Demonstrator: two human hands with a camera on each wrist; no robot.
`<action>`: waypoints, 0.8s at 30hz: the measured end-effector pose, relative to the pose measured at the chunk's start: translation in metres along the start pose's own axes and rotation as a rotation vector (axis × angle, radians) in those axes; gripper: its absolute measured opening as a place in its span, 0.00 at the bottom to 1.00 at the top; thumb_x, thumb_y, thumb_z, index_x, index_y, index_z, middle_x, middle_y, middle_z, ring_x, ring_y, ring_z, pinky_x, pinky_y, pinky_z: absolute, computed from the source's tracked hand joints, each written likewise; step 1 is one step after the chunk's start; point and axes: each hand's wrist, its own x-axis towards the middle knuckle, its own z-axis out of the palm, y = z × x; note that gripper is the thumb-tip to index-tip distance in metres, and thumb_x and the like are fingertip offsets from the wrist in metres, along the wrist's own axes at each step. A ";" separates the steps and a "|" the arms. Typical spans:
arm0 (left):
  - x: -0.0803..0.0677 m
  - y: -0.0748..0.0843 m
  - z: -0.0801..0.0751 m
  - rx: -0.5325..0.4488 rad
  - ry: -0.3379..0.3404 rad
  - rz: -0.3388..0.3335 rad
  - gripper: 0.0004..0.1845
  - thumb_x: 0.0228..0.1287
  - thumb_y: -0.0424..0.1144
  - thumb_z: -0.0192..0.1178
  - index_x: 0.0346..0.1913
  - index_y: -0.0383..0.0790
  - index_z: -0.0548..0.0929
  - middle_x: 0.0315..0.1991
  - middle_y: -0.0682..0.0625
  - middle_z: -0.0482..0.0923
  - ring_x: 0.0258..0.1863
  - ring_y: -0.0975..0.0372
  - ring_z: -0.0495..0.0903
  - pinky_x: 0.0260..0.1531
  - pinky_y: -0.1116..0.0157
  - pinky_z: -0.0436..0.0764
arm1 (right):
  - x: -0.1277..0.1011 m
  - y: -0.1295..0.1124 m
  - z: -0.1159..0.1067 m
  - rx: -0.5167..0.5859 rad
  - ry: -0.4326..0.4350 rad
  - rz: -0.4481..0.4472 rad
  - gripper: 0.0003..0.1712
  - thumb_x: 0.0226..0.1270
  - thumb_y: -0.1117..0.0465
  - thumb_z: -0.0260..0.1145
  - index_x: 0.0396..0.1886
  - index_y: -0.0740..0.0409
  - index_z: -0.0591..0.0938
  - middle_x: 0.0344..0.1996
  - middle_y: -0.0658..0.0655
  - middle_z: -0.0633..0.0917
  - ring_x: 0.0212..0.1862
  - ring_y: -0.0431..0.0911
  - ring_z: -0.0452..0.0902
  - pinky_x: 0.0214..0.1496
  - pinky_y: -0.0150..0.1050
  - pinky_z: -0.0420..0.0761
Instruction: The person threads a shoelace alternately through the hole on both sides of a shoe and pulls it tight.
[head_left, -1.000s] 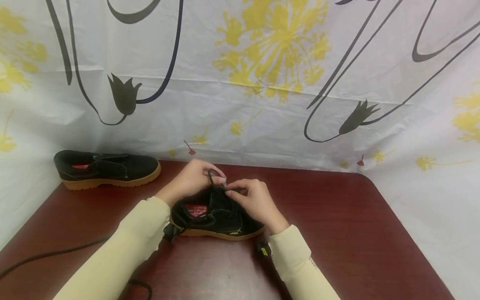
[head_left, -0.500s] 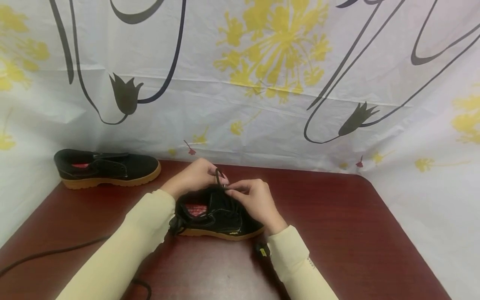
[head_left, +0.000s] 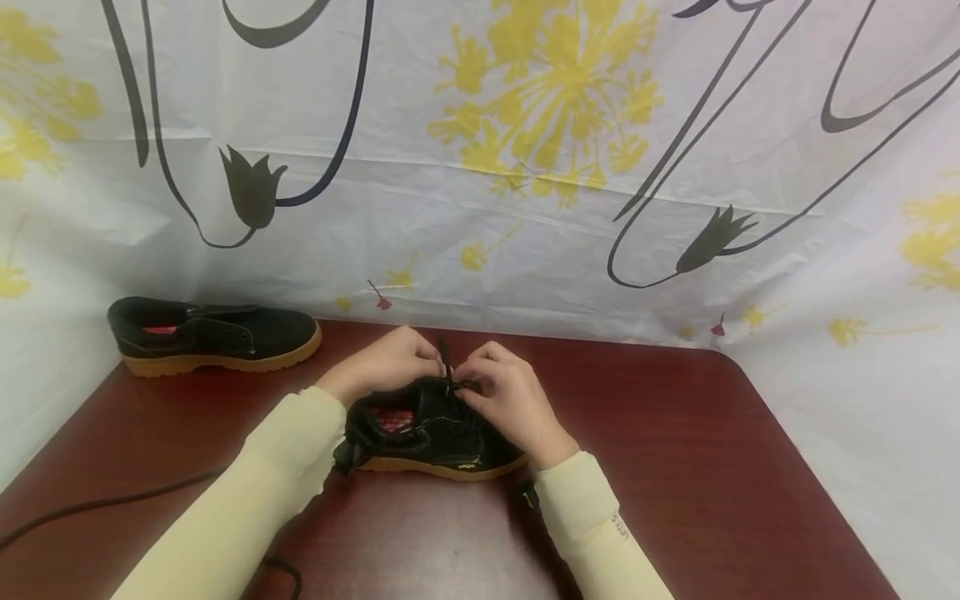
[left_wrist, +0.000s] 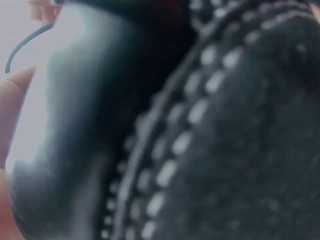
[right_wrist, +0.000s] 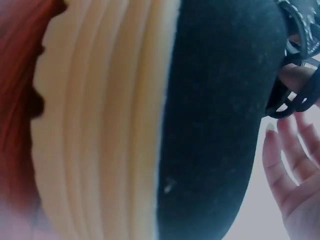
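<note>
No legible text, brand, number or sign is found in any view. Small dark marks are seen on the right sleeve (head_left: 619, 527), but they cannot be read.

Blurry black shoe (left_wrist: 240, 150) w/ stitching

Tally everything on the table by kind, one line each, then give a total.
Black shoes with tan soles: 2, one under both hands, one at the far left edge
Black laces being pinched: 1
Black cables on the table: 1
Total: 4

The left hand and right hand both pinch the lace.
</note>
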 end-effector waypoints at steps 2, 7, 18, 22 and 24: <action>-0.001 0.001 0.002 -0.022 0.005 -0.027 0.15 0.69 0.37 0.59 0.25 0.41 0.87 0.13 0.58 0.59 0.16 0.65 0.55 0.24 0.68 0.62 | -0.001 0.001 0.000 -0.079 0.031 -0.079 0.11 0.54 0.65 0.80 0.37 0.48 0.90 0.36 0.47 0.82 0.38 0.40 0.80 0.39 0.34 0.81; -0.002 0.002 0.006 -0.022 0.016 -0.040 0.21 0.69 0.40 0.59 0.14 0.43 0.77 0.10 0.58 0.56 0.13 0.65 0.55 0.22 0.69 0.61 | -0.002 0.004 0.003 -0.161 0.105 -0.218 0.08 0.56 0.66 0.78 0.30 0.47 0.89 0.34 0.46 0.81 0.37 0.39 0.79 0.37 0.32 0.81; -0.005 0.009 0.014 -0.038 0.201 -0.136 0.12 0.64 0.45 0.69 0.41 0.38 0.87 0.38 0.46 0.88 0.39 0.57 0.84 0.44 0.60 0.81 | -0.002 0.007 0.006 -0.238 0.144 -0.342 0.06 0.57 0.64 0.78 0.30 0.47 0.92 0.31 0.46 0.81 0.34 0.38 0.78 0.34 0.32 0.80; -0.016 0.014 0.018 -0.006 0.327 -0.217 0.20 0.65 0.51 0.68 0.46 0.38 0.77 0.41 0.44 0.82 0.39 0.54 0.81 0.40 0.59 0.79 | -0.002 0.006 0.008 -0.184 0.146 -0.310 0.07 0.58 0.66 0.77 0.30 0.49 0.91 0.31 0.47 0.82 0.34 0.38 0.79 0.36 0.31 0.81; -0.026 0.017 0.020 0.062 0.414 -0.234 0.21 0.66 0.54 0.66 0.45 0.41 0.74 0.40 0.46 0.79 0.36 0.55 0.78 0.35 0.61 0.76 | -0.001 0.005 0.010 -0.148 0.139 -0.274 0.07 0.58 0.68 0.77 0.31 0.50 0.89 0.32 0.47 0.82 0.35 0.38 0.80 0.38 0.30 0.81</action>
